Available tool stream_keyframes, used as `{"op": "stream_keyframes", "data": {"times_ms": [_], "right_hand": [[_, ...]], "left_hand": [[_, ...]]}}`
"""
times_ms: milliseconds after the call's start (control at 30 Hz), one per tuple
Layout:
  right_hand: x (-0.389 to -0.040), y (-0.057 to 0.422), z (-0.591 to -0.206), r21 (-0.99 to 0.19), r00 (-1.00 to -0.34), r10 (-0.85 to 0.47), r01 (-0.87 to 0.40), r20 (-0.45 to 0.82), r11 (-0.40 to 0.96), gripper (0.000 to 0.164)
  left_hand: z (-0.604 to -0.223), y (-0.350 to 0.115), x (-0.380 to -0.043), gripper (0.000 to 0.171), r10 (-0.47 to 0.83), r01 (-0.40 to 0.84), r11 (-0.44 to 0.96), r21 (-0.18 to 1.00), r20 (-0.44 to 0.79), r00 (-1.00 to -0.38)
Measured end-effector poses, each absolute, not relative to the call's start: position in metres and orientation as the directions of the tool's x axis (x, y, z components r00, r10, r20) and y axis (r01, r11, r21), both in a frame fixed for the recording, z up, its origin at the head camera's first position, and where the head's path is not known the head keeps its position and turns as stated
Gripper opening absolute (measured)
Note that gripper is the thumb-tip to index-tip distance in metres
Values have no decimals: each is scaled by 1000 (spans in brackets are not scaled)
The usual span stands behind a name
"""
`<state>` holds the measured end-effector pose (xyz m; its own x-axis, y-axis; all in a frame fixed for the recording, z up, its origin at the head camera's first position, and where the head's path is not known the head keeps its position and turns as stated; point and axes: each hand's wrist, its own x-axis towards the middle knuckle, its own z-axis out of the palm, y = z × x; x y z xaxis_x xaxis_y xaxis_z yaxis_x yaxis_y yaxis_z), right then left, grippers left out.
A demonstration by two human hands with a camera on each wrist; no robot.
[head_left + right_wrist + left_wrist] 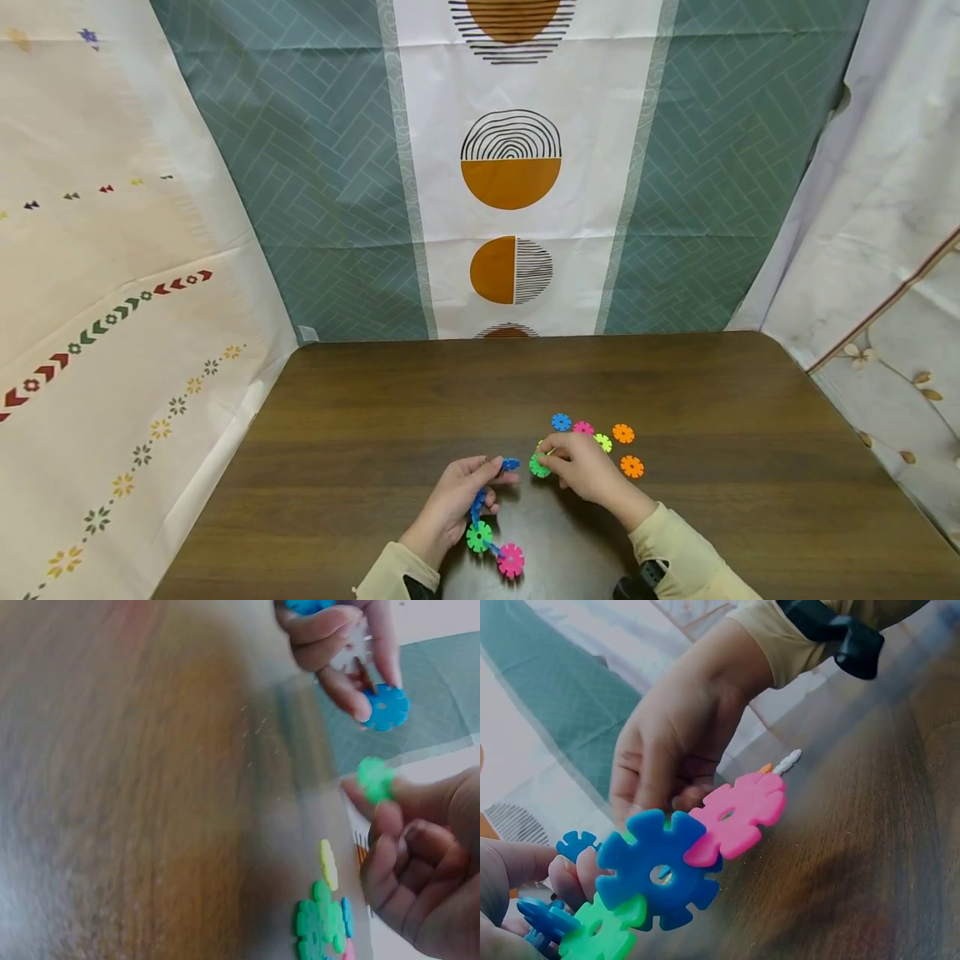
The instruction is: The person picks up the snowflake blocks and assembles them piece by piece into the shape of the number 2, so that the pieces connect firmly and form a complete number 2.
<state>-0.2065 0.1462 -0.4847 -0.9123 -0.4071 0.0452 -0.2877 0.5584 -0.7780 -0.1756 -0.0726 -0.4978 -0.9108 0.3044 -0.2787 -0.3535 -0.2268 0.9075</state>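
Note:
My left hand [457, 500] holds a chain of notched, flower-shaped plastic discs. At its fingertips a blue disc [511, 464] sticks out toward the right hand. Below the palm hang more linked pieces: a blue disc [477, 505], a green disc [479, 537] and, at the end, a pink disc [511, 561]. In the left wrist view this pink disc [742, 810] slots into another blue disc [645, 859]. My right hand [585, 471] is over the loose discs, pinching a green disc [375, 778] between thumb and fingertip, apart from the chain.
Loose discs lie around the right hand on the brown wooden table [360, 417]: a blue disc [561, 422], a pink disc [582, 428], a yellow disc [603, 442], orange discs [632, 467] and green ones. Patterned cloth [330, 192] hangs behind the table.

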Motion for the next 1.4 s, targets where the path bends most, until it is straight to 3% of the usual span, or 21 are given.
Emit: {"op": "stream_keyframes", "data": {"times_ms": [167,467,767,933,1067,1200,1400], "right_hand": [[-206,147,-481,-893,-884,-468,-203,-10,403,11],[-200,141,-479,-945,-886,-460,-101,-56,310,12],[-198,133,-481,-931,-921,-388,-116,-29,346,15],[-208,136,-482,-822,-944,-326,-228,55,522,22],[-216,140,-484,-593,-950,-282,-303,131,746,15],[-220,141,-488,-392,-939,-308,-344,153,853,23],[-222,142,-492,-389,-944,-301,-330,135,860,31]], "left_hand": [[-495,-71,-174,21,306,-329,-216,919,-256,-917],[-494,-66,-169,28,308,-303,-162,939,-243,-920],[-498,-63,-170,26,296,-295,-164,941,-238,-925],[-495,-61,-172,29,281,-327,-161,931,-275,-920],[-495,-62,-172,26,264,-338,-195,921,-283,-922],[-495,-64,-172,18,248,-349,-229,909,-292,-924],[-494,-65,-173,22,233,-350,-209,913,-301,-925]]}}
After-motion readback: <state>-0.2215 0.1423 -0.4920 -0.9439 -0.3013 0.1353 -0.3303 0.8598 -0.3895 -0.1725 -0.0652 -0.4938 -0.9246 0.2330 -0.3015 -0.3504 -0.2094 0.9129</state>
